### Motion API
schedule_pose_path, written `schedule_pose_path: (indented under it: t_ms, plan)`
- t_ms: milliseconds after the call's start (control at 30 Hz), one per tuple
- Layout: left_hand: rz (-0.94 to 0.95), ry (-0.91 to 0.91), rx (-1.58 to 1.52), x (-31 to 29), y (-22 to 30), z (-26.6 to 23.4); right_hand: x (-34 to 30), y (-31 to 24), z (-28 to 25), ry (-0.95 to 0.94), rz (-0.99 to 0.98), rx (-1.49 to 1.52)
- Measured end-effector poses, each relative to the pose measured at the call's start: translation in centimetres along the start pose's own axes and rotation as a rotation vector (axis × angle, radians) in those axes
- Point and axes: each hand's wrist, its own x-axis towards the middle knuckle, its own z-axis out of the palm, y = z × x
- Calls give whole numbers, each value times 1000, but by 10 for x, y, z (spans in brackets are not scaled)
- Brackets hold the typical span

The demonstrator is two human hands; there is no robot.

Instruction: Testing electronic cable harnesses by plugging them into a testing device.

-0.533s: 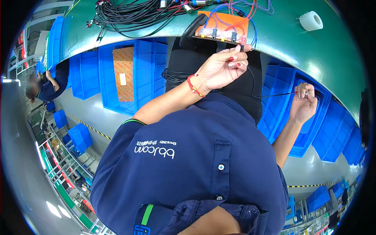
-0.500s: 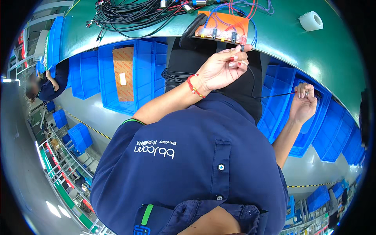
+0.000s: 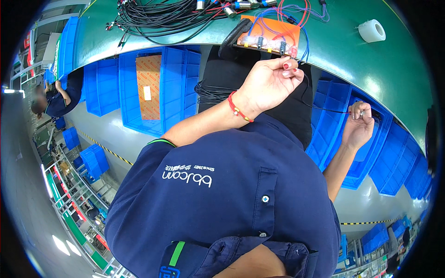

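Observation:
An orange board lies at the near edge of the green table, with black, yellow and red connectors along its front and red and blue wires running off it. My left hand is at its right front corner, thumb and fingers pinched on one end of a thin black cable, right by the red connector. From there the cable hangs in a loop and runs across to my right hand. My right hand is closed on its other end, where a small silvery tip shows between the fingers.
A bundle of black cables with metal connectors lies at the back left of the green table. A black padded bar is beside the board; a white roll stands at right. Blue bins line both sides below. Another person sits far left.
The view has shifted slightly, so the table things appear a little to the right. My left fingers have changed their pose a little at the red connector. My right hand stays nearly still.

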Motion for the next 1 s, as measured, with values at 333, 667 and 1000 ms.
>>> schedule_pose_path:
  t_ms: [333,667,1000]
  plan:
    - [-86,49,4,2,13,-6,0,0,8,46,-85,-17]
    - [174,88,1279,-12,10,2,2,-3,19,76,-128,11]
    - [-70,-115,1497,-52,9,17,8,-30,42,40,-273,-55]
